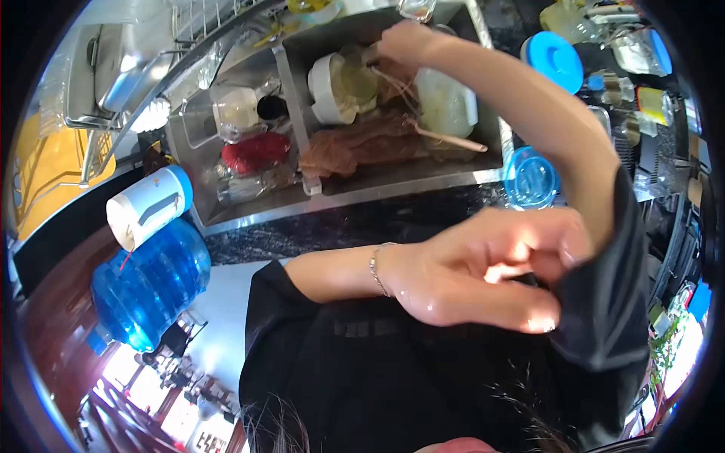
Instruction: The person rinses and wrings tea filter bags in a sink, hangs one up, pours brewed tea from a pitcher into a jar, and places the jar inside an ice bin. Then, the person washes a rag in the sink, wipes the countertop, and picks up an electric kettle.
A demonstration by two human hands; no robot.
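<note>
One left hand (491,272): curled right beside the black right sleeve (615,302); whether it pinches fabric, can't tell!
Sink (362,195): past its near edge, a crumpled brown bundle (362,147), lying toward the right compartment's near-left corner.
White bowl (323,90): farther back, near the divider (291,90).
Right hand (408,45): up at the far edge, fingertips hidden, grip impossible to call.
Reach: seemingly the step in hand; next move probably calls for careful fingers among crowded pieces.

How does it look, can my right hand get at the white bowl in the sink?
Probably yes: your right hand is close by, over the same side of the sink, and nothing seems to cover the white bowl's left side.
</note>
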